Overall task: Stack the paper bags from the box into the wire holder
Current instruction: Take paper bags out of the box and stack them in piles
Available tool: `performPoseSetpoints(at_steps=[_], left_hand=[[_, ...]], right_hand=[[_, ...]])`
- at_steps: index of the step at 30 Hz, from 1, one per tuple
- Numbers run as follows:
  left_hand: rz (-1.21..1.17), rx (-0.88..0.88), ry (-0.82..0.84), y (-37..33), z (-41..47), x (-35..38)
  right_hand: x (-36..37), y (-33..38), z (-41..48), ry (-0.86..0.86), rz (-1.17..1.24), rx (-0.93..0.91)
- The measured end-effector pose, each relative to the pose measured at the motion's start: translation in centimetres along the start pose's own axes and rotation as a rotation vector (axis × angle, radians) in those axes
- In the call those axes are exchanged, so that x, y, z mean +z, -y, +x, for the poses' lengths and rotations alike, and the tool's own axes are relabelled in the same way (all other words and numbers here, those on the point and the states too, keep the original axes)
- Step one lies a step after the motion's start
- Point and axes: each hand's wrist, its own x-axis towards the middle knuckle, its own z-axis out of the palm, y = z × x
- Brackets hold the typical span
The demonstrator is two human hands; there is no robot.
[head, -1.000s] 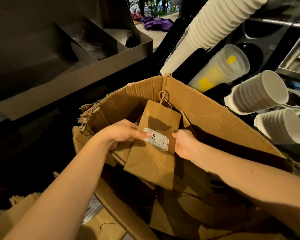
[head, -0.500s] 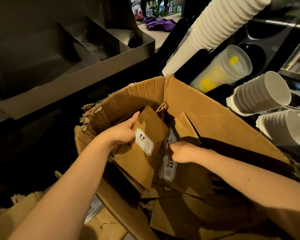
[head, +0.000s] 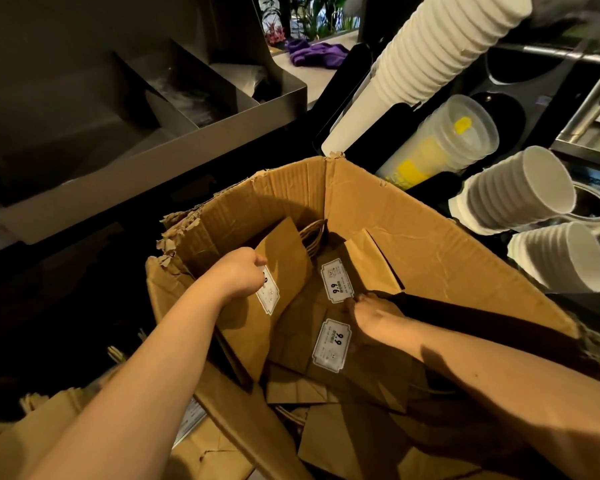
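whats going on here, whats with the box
A person is reaching with both hands into a torn cardboard box of brown paper bags. The left hand grips one labelled paper bag held tilted at the box's left side. The right hand is down among the other bags lying flatter; its grip is hard to make out. No wire holder is in view. Stacks of white cups sit beside the box.

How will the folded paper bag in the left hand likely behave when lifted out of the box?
Probably light: the left hand holds the paper bag up by one edge alone. Likely fairly stiff, since it stands flat without sagging. Its twisted handles may snag on neighbouring bags.
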Motion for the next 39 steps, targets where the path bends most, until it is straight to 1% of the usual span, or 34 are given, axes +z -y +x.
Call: performPoseSetpoints(at_steps=[4,8,15,18,22,26,28,32,34,35,37,39], left_hand=[[0.052,0.046,-0.041,-0.2,0.0,0.1],[0.078,0.078,-0.073,-0.2,-0.3,0.0],[0.07,0.092,-0.067,-0.2,-0.6,-0.3],[0.001,0.099,-0.032,-0.6,-0.9,-0.5],[-0.111,0.081,0.023,-0.8,-1.4,-0.7],[-0.188,0.075,0.079,-0.8,-1.1,-0.8],[-0.251,0.107,0.125,-1.0,-0.7,-0.8],[-0.31,0.181,0.227,-1.4,-1.2,-0.8],[-0.299,0.203,0.284,-1.6,-1.3,-0.8],[-0.275,0.206,0.296,-1.6,-1.3,-0.8],[-0.205,0.195,0.246,-1.5,-1.0,-0.8],[-0.181,0.143,0.18,-1.4,-0.9,-1.0]], right_hand=[[0.0,0.0,-0.2,-0.086,-0.021,-0.03],[-2.3,-0.3,-1.4,-0.086,0.038,-0.138],[-8.7,-0.4,-4.4,-0.156,-0.184,-0.242],[-9.3,0.1,-5.1,-0.276,-0.269,-0.35],[-9.1,0.0,-4.9,-0.382,-0.133,-0.431],[-9.0,-0.1,-4.8,-0.404,-0.108,-0.441],[-8.9,0.1,-5.0,-0.449,-0.079,-0.439],[-9.6,1.3,-5.9,-0.607,-0.024,-0.454],[-9.7,1.8,-6.1,-0.736,0.029,-0.487],[-9.5,2.2,-6.0,-0.828,0.03,-0.527],[-9.0,2.2,-5.4,-1.022,-0.02,-0.554],[-8.6,1.8,-4.6,-1.146,-0.065,-0.498]])
